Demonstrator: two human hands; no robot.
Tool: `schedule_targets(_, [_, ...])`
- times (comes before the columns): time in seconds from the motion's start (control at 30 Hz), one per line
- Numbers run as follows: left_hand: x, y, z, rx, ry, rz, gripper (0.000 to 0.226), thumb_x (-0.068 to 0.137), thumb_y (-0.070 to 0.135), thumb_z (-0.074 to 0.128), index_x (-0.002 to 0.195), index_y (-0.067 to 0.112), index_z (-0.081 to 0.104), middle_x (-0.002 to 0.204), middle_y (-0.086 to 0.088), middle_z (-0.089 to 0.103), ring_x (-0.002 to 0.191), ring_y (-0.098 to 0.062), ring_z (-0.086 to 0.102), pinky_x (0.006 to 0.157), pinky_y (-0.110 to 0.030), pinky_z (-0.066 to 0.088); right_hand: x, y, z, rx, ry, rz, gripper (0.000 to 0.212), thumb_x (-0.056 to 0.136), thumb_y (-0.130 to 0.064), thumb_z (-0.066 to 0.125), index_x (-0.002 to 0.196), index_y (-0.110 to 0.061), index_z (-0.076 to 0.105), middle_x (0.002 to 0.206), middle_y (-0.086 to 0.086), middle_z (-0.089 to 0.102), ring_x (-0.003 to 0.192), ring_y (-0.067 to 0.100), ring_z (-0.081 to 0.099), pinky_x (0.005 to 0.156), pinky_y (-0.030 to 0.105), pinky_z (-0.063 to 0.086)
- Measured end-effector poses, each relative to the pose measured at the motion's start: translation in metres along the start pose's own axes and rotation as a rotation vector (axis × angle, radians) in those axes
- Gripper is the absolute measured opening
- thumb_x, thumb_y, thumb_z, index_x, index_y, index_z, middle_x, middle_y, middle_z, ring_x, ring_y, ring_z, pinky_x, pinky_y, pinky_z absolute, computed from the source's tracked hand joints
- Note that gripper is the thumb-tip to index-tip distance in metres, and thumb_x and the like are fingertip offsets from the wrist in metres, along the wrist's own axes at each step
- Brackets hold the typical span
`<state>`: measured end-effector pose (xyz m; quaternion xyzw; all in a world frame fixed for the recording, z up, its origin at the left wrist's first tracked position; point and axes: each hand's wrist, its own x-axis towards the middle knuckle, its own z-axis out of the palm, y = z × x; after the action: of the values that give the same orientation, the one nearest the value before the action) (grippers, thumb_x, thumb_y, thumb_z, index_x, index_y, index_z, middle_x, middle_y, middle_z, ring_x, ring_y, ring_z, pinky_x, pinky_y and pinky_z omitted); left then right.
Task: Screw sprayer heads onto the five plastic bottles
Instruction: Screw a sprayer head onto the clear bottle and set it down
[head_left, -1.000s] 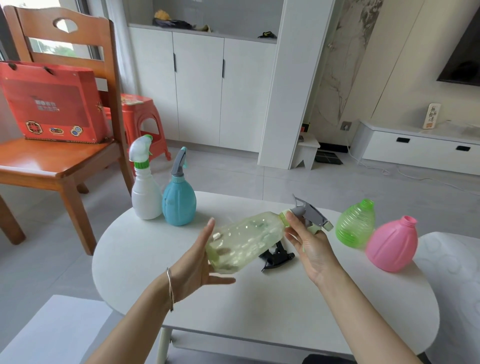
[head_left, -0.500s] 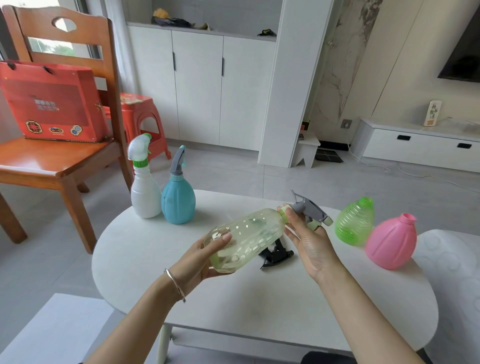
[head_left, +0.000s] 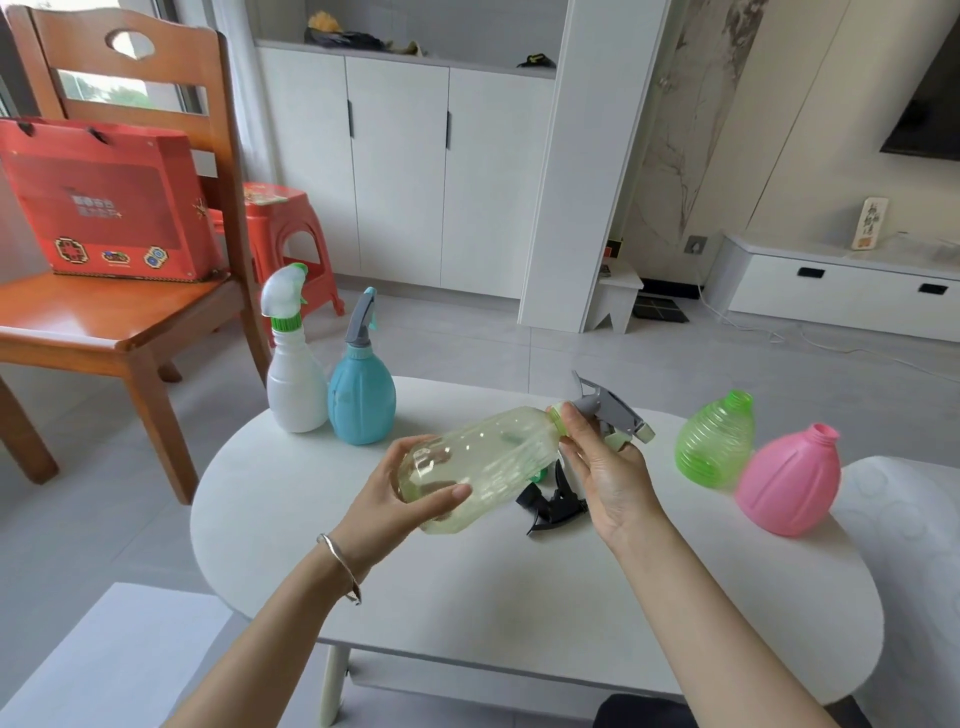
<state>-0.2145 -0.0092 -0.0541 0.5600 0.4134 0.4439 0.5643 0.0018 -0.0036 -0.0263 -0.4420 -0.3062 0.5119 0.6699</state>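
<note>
A pale yellow clear bottle (head_left: 488, 457) lies tilted in the air above the white table (head_left: 519, 597). My left hand (head_left: 410, 504) grips its base. My right hand (head_left: 602, 467) pinches the neck collar where a grey sprayer head (head_left: 610, 408) sits on the bottle. A black sprayer head (head_left: 550, 504) lies on the table under the bottle. A white bottle (head_left: 293, 384) and a blue bottle (head_left: 361, 400) stand at the back left with sprayers on. A green bottle (head_left: 717, 441) and a pink bottle (head_left: 789, 480) stand at the right with open necks.
A wooden chair (head_left: 119, 312) with a red box (head_left: 104, 202) stands left of the table. A red stool (head_left: 280, 223) is behind it. White cabinets (head_left: 405, 171) line the far wall. A pale cushion (head_left: 898, 545) borders the table's right edge.
My left hand has shifted from cupping the bottle's base with spread fingers to gripping it with the thumb over the side. The bottle has tilted up slightly at the neck end.
</note>
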Motion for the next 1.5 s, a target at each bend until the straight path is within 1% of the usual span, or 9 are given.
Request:
schedule_targets(0.17, [-0.003,0.002,-0.022,-0.227,-0.191,-0.327,0.090,0.053,0.074,0.069,0.124,0.020,0.058,0.125,-0.006,0.065,0.100,-0.027,0.068,0.076,-0.039,0.057,-0.001,0.002,0.002,-0.067,-0.120,0.148,0.060,0.047,-0.038,0.087,0.100,-0.016,0.069,0.117,0.008,0.069,0.112,0.020,0.063,0.102,0.035,0.045])
schedule_targets(0.37, [-0.015,-0.007,-0.031,-0.152,-0.382,-0.441,0.088,0.052,0.074,0.070,0.120,0.019,0.064,0.113,-0.010,0.071,0.096,-0.027,0.068,0.086,-0.040,0.054,-0.014,0.012,0.023,-0.096,-0.303,0.242,0.059,0.053,-0.040,0.084,0.104,-0.015,0.068,0.116,0.008,0.070,0.096,0.014,0.070,0.082,0.027,0.056])
schedule_targets(0.53, [-0.016,0.002,-0.039,-0.182,-0.126,-0.267,0.069,0.070,0.067,0.055,0.124,0.024,0.057,0.122,-0.004,0.068,0.107,-0.024,0.066,0.095,-0.045,0.050,-0.027,0.020,0.037,-0.205,-0.168,0.218,0.050,0.079,-0.040,0.068,0.122,-0.018,0.054,0.118,0.002,0.066,0.107,0.018,0.064,0.087,0.032,0.053])
schedule_targets(0.73, [-0.019,0.015,-0.062,-0.152,0.196,0.075,0.062,0.068,0.063,0.054,0.124,0.037,0.048,0.125,0.001,0.061,0.113,-0.019,0.062,0.082,-0.025,0.054,-0.049,0.050,0.104,-0.542,-0.443,0.003,0.059,0.066,-0.060,0.072,0.116,-0.031,0.060,0.120,-0.010,0.064,0.112,0.007,0.059,0.094,0.026,0.048])
schedule_targets(0.87, [-0.017,0.017,-0.092,-0.132,0.337,0.169,0.061,0.080,0.065,0.046,0.129,0.028,0.046,0.123,0.002,0.062,0.115,-0.019,0.060,0.094,-0.036,0.050,-0.040,0.068,0.150,-0.556,-0.457,-0.046,0.061,0.068,-0.048,0.076,0.122,-0.025,0.058,0.122,-0.009,0.063,0.113,0.008,0.057,0.089,0.020,0.046])
schedule_targets(1.0, [-0.017,0.017,-0.134,-0.003,0.368,0.203,0.062,0.079,0.062,0.052,0.129,0.026,0.046,0.120,0.011,0.062,0.108,0.003,0.059,0.093,-0.021,0.049,-0.032,0.087,0.185,-0.589,-0.525,-0.061,0.056,0.073,-0.037,0.076,0.123,-0.028,0.052,0.124,-0.011,0.057,0.111,0.003,0.053,0.088,0.017,0.045])
schedule_targets(1.17, [-0.011,-0.005,-0.189,0.271,0.392,0.221,0.078,0.065,0.077,0.056,0.128,0.031,0.051,0.121,0.008,0.063,0.110,-0.010,0.059,0.097,-0.041,0.050,-0.022,0.124,0.205,-0.706,-0.573,-0.102,0.059,0.077,-0.043,0.070,0.130,-0.036,0.043,0.125,-0.010,0.052,0.111,0.008,0.054,0.088,0.018,0.044])
schedule_targets(1.3, [-0.005,-0.022,-0.215,0.326,0.397,0.167,0.090,0.056,0.081,0.061,0.129,0.030,0.052,0.123,0.012,0.062,0.113,-0.009,0.058,0.096,-0.038,0.051,-0.007,0.146,0.213,-0.765,-0.622,-0.114,0.054,0.079,-0.039,0.070,0.121,-0.046,0.038,0.118,-0.019,0.053,0.108,-0.001,0.052,0.089,0.016,0.042])
schedule_targets(1.5, [0.008,-0.036,-0.226,0.305,0.388,0.149,0.086,0.059,0.077,0.063,0.130,0.030,0.054,0.126,0.014,0.062,0.117,-0.010,0.058,0.088,-0.016,0.049,0.016,0.175,0.216,-0.754,-0.623,-0.056,0.075,0.072,-0.044,0.075,0.137,-0.036,0.040,0.137,-0.005,0.051,0.123,0.009,0.050,0.103,0.032,0.045])
